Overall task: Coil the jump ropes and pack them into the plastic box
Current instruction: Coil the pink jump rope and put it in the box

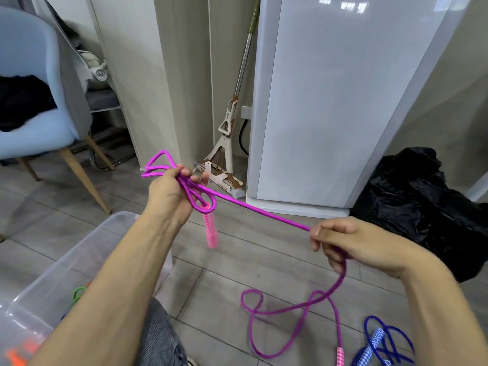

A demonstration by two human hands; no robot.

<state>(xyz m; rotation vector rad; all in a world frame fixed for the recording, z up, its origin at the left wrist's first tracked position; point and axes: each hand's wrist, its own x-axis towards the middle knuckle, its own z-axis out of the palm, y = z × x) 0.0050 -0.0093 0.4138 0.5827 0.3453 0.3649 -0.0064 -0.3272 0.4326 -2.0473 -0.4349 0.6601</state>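
Observation:
My left hand (169, 191) grips several loops of a magenta jump rope (260, 208); one pink handle (211, 231) dangles below that hand. The rope runs taut to my right hand (340, 243), which pinches it, then trails down in loose curls on the floor to the second pink handle (340, 356). A blue jump rope (383, 342) with patterned handles lies on the floor at lower right. The clear plastic box (87, 249) stands at lower left, under my left forearm, with green and orange rope pieces inside.
A blue chair (34, 101) stands at the left. A mop (227, 143) leans by a white cabinet (338, 101) ahead. A black plastic bag (422, 202) sits at the right. Grey tiled floor lies between.

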